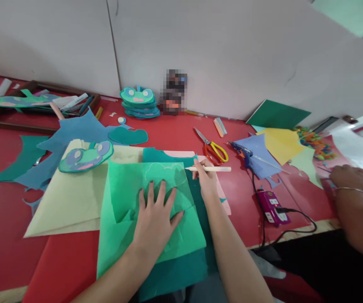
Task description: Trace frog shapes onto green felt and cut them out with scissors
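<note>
**Tracing a Shape at the Craft Table**

Here, the left hand (156, 221) lies flat, fingers spread, pinning a light green paper sheet (146, 210) over teal felt (181, 269) at six o'clock on the red table (4, 219). The right hand (206, 179) pinches a pale pencil (209, 168) at the sheet's upper right corner. Thin and floppy, the paper likely slides easily; pressing near its centre steadies it. Scissors (213, 148) lie at one o'clock before a white wall (232, 54).
</note>
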`<state>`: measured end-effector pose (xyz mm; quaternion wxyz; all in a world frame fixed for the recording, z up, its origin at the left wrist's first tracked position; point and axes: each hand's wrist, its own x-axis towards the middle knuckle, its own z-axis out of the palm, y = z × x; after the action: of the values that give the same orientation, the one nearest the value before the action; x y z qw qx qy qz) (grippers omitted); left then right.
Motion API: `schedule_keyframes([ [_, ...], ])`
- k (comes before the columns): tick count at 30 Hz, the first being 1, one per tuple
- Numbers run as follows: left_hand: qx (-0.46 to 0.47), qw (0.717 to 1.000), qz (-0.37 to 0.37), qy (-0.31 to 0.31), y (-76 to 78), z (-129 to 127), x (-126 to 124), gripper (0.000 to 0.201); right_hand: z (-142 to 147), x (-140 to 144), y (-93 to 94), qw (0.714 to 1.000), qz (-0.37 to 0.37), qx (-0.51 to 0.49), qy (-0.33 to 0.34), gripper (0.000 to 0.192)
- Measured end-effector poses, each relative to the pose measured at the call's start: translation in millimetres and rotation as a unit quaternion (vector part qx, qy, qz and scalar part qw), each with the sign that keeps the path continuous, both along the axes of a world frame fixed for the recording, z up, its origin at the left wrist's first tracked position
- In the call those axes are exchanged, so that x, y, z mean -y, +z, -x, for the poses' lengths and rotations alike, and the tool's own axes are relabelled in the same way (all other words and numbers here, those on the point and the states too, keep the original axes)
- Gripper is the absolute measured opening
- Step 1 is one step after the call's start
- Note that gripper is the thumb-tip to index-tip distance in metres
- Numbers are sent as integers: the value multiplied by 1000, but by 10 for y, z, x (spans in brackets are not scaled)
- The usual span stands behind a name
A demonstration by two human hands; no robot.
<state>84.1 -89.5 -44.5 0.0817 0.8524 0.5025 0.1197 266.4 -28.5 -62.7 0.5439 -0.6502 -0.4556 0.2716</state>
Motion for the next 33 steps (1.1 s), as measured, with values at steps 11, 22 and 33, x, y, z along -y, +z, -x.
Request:
schedule_keyframes([
  [11,-6,1000,3,-3,-2,-3,2,50,59,44,101,993,2,114,16,30],
  [22,-27,1000,-3,-7,-1,-4,1,49,70,32,96,992,5,126,7,28],
  [33,-28,1000,-4,-8,20,-7,1,50,64,39,75,990,8,138,12,28],
])
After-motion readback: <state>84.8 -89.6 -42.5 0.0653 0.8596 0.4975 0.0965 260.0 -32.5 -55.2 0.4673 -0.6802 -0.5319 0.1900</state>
